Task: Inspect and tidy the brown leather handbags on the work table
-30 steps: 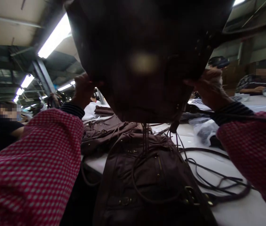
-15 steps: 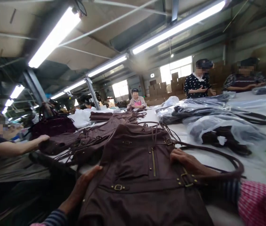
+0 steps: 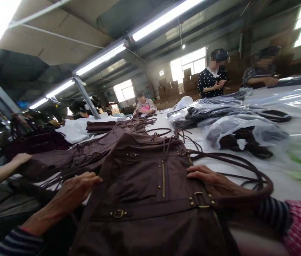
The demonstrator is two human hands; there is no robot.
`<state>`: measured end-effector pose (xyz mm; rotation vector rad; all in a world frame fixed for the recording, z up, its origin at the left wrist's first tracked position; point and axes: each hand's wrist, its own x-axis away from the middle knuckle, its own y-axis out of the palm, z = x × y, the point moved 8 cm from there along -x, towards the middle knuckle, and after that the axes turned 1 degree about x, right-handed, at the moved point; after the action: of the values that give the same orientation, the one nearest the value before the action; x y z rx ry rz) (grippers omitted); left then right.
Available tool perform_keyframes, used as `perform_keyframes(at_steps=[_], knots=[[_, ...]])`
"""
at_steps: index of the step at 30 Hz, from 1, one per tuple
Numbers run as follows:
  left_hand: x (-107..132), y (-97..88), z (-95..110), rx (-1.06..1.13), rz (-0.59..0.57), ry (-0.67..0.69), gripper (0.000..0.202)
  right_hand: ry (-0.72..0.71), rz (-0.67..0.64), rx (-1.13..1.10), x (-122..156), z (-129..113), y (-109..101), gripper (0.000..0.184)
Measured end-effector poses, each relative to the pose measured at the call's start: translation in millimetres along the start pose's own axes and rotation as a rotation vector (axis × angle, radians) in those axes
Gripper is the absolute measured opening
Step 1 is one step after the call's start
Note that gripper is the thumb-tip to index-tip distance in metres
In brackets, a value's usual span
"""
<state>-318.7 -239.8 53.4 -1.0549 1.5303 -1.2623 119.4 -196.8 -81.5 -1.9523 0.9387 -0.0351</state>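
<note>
Brown bag between two hands, room along its right side

The brown bag (image 3: 139,199) lies front up in the middle of the view, its far end over the white table (image 3: 294,181) and its near end cut off by the bottom of the view. More brown bags (image 3: 62,156) crowd its upper left side. Along the right side, white tabletop shows within and around a looped handle (image 3: 266,183); beyond that lies a clear plastic bag (image 3: 211,129) with something dark inside. Lower on the left, the bag borders a dark area where the table's edge cannot be made out.

The left hand (image 3: 73,192) is at the bag's left edge, fingers partly bent, fingertips touching; whether it pinches cannot be told. The right hand (image 3: 210,181) lies over the right edge, fingers loosely bent on the front, just above the lower buckle (image 3: 201,200). Its thumb is hidden, so a grip cannot be confirmed. The handle crosses the right wrist. A co-worker's hand (image 3: 22,158) rests by the other bags, well apart.
</note>
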Motion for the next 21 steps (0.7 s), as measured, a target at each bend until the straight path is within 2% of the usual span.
perform_keyframes(at_steps=[3,5,6,8,10,13,15,16,17,18,19,21], knots=[[-32,-35.9,84,0.068,0.135,0.185,0.031,0.154,0.135,-0.009,29,20,-22,0.050],[-47,-42.3,151,0.187,0.135,0.340,0.028,0.301,0.188,-0.025,47,38,-36,0.053],[-51,-42.4,184,0.254,0.127,0.427,0.025,0.357,0.179,-0.040,54,45,-42,0.053],[-57,-33.1,247,0.349,0.035,0.557,0.020,0.404,0.120,-0.079,59,54,-52,0.050],[-59,-23.4,304,0.454,-0.055,0.673,0.033,0.391,0.063,-0.119,55,54,-67,0.049],[-68,-10.1,366,0.732,-0.232,0.695,0.064,0.369,0.040,-0.135,39,41,-99,0.046],[-75,-2.2,390,1.018,-0.412,0.588,0.067,0.337,0.053,-0.116,27,22,-119,0.046],[-80,-1.8,394,1.176,-0.463,0.494,0.062,0.315,0.071,-0.111,21,10,-129,0.046],[-84,-4.7,390,1.323,-0.463,0.383,0.054,0.293,0.089,-0.116,15,-2,-136,0.047],[-88,-11.0,380,1.447,-0.407,0.272,0.046,0.277,0.100,-0.131,11,-12,-140,0.046],[-91,-20.6,363,1.542,-0.304,0.173,0.040,0.275,0.099,-0.154,7,-19,-141,0.046],[-91,-43.3,314,1.617,-0.038,0.026,0.036,0.305,0.079,-0.225,1,-21,-134,0.044]])
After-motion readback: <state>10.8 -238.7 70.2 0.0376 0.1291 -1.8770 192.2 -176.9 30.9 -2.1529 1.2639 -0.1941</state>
